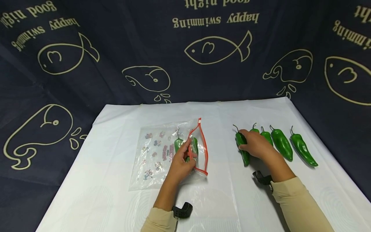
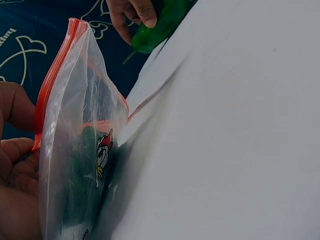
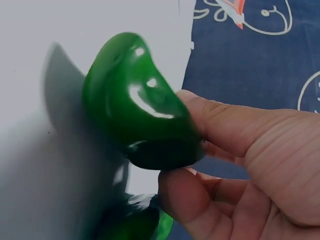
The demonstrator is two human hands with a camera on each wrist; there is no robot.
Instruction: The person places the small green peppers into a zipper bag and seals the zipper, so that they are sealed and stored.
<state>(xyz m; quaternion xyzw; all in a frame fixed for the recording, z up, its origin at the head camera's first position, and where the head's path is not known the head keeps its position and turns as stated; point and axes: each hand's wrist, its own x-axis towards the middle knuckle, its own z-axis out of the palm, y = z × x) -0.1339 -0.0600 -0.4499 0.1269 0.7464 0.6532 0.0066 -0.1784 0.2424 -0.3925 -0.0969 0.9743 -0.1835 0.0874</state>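
My left hand (image 1: 182,162) grips the opening edge of a clear zip bag (image 1: 139,175) that lies on the white table. The bag has small cartoon prints and a red zip strip (image 1: 205,148), and its mouth gapes to the right. Through the plastic show green peppers (image 1: 178,142), partly hidden behind my fingers. Farther right, my right hand (image 1: 256,145) pinches a shiny green pepper (image 1: 245,156) between thumb and fingers, its thin stem pointing away from me. In the right wrist view this pepper (image 3: 135,100) appears tilted, with its shadow on the white cloth.
Several more green peppers lie in a row beside my right hand, among them a broad one (image 1: 281,145) and a slimmer one (image 1: 302,149) at the far right. White cloth (image 1: 95,193) covers the table. A dark curtain (image 1: 185,83) with fish drawings hangs behind its back edge.
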